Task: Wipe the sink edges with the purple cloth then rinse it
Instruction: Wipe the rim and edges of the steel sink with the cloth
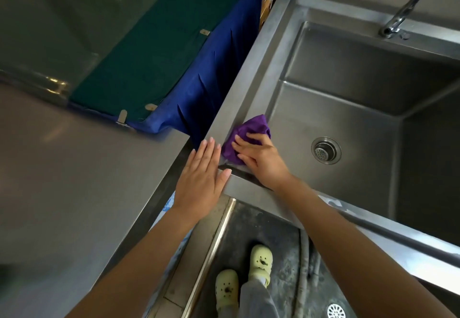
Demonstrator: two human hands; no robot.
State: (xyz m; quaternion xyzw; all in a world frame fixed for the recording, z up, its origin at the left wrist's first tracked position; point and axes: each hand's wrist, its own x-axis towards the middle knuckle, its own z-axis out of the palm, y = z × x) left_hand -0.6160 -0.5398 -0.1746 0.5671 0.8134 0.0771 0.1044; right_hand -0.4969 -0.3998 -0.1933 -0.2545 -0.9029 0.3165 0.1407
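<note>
A crumpled purple cloth [250, 128] lies on the near left corner of the steel sink rim [251, 76]. My right hand [258, 157] presses down on the cloth with spread fingers, its fingertips curled over the folds. My left hand [202, 175] lies flat with straight fingers on the outer corner of the sink, just left of the cloth. The deep basin [348, 108] holds a round drain strainer [326, 150]. A chrome tap [408, 4] rises from the back rim at the upper right.
A steel counter [74, 180] stretches to the left of the sink. A green and blue fabric [174, 56] hangs in the gap behind it. Below are my feet in pale green clogs [260, 260], a dark floor mat and a floor drain [336, 311].
</note>
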